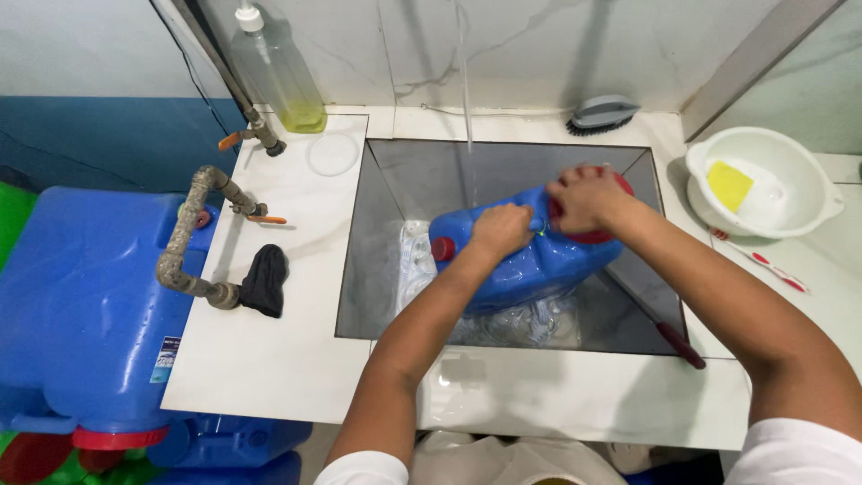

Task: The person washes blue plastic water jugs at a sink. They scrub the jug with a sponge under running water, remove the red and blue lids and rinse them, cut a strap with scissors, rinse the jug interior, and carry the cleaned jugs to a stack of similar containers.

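Note:
A blue plastic jerrycan (530, 265) lies tilted on its side in the steel sink (395, 189), with a small red cap at its left end and a big red lid (588, 235) at its upper right. My left hand (500, 230) grips the can's top near the handle. My right hand (584, 198) is clamped over the big red lid. A thin stream of water (467, 99) falls from above into the sink just behind the can. Clear plastic items lie in the water under the can.
A soap bottle (280, 72) with yellow liquid, a round clear lid (333, 154) and a black cloth (265, 280) sit on the left counter. A grey brush (603, 114) lies behind the sink. A white basin (763, 184) with a yellow sponge and a toothbrush (761, 260) are right. A large blue container (85, 296) stands left.

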